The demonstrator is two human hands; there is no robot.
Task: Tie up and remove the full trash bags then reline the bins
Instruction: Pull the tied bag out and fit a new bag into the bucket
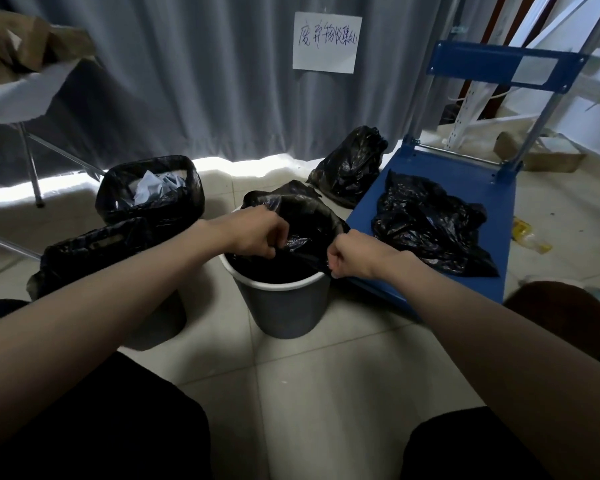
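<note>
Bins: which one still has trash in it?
The far-left bin, lined in black, with crumpled white paper showing on top. The grey bin under both hands holds only a black liner.

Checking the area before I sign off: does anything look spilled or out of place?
Yes. A yellow wrapper lies loose on the floor tiles right of the blue cart, not in any bin. A loose black bag also sprawls crumpled across the cart's deck.

Dim room, daylight glare under curtain (153, 64), wide-angle bending at edges
</note>
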